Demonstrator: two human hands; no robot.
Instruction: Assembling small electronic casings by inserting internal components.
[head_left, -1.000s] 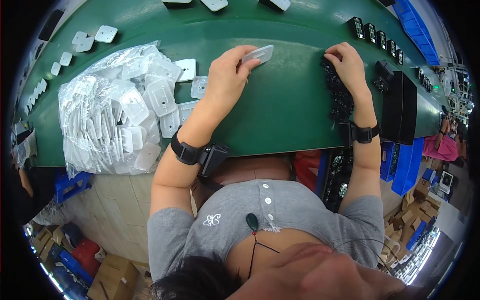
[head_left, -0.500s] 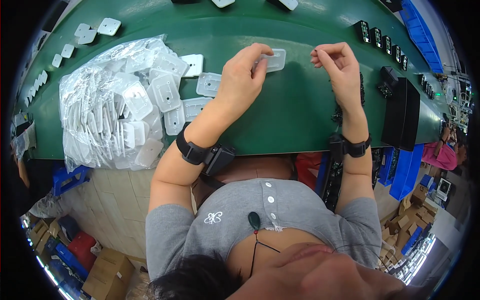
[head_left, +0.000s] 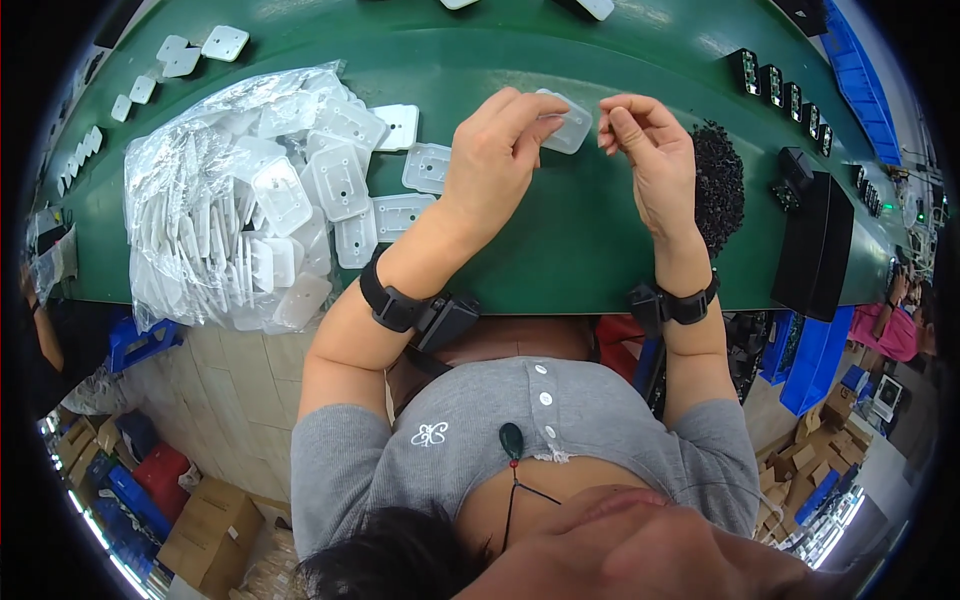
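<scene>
Both hands have risen off the green table [head_left: 600, 250], left hand [head_left: 495, 160] pinching a clear plastic cover [head_left: 568, 122], right hand [head_left: 650, 150] fingertips pressed together.

Bare green belt [head_left: 560, 230] between bagged covers [head_left: 240, 200] and black parts [head_left: 718, 185].

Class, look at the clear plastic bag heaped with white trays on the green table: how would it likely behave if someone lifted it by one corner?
The clear plastic bag looks thin and crinkled, so it would probably sag rather than hold shape. Its mouth seems open beside loose white trays, so more might slide out. The trays look thin, like the one in the left hand, so the load is probably light for its bulk.
</scene>
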